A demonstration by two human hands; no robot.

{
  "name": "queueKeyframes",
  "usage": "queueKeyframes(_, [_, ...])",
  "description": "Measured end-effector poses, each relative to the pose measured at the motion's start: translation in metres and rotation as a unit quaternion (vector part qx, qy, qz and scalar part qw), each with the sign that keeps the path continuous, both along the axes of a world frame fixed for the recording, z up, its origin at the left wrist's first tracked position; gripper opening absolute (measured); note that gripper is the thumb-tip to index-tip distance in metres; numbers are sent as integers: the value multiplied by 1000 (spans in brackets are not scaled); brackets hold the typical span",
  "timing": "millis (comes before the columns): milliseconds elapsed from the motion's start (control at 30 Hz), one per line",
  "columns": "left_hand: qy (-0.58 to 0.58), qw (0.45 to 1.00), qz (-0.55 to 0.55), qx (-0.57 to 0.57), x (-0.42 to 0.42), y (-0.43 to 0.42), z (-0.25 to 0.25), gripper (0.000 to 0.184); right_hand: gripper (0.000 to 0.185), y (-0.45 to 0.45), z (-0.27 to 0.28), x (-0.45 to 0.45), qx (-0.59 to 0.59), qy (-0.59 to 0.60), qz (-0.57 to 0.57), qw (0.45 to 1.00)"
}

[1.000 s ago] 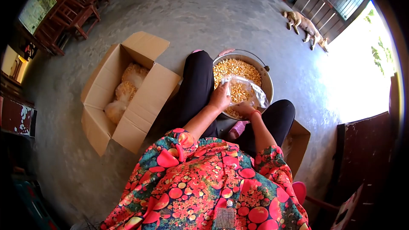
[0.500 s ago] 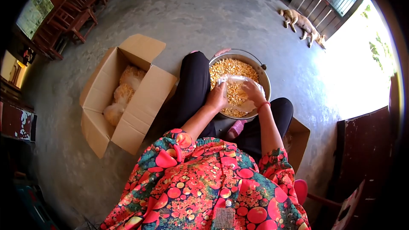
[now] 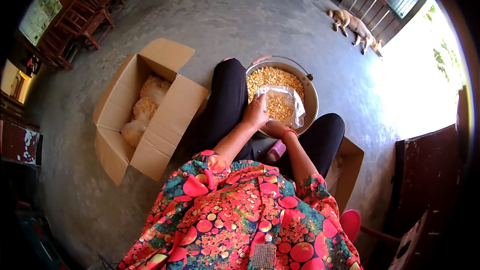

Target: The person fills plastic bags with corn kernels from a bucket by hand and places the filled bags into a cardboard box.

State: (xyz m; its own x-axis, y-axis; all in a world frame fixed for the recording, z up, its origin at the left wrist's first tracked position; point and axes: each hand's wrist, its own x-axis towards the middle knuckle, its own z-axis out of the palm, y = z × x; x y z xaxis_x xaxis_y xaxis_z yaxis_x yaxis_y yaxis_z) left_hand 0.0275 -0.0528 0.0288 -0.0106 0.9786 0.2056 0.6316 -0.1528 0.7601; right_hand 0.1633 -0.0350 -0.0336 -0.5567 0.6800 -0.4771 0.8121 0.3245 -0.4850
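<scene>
A metal bucket filled with loose yellow corn kernels stands between my knees. Over the kernels, a clear plastic bag is held with its mouth spread, and kernels show within it. My left hand is closed on the bag's left edge, thumb uppermost. At the bag's near edge, just inside the bucket's rim, my right hand is closed against the plastic; its fingertips are partly hidden.
On the left an open cardboard box contains several filled bags. Another cardboard box sits by my right knee. A dog lies near the bright doorway, and wooden chairs line the far left wall.
My right hand has moved from the bag's far right side down to its near edge. The bag's right side now stands exposed, while my left hand keeps its hold.
</scene>
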Motion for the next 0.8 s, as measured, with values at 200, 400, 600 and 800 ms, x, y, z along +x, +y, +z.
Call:
queueKeyframes(200, [2,1000,-2,9,1,-2,2,52,41,16,-62,-11,69,28,-36,997])
queueKeyframes(400, [-15,999,-17,32,1,-2,-3,52,40,14,-39,-7,51,37,-10,998])
queueKeyframes(600, [-19,1000,-16,3,1,-1,0,57,28,10,33,21,-9,56,63,996])
queueKeyframes(800, [-21,999,-26,-5,3,-1,-3,59,25,17,78,45,-328,316,-263,850])
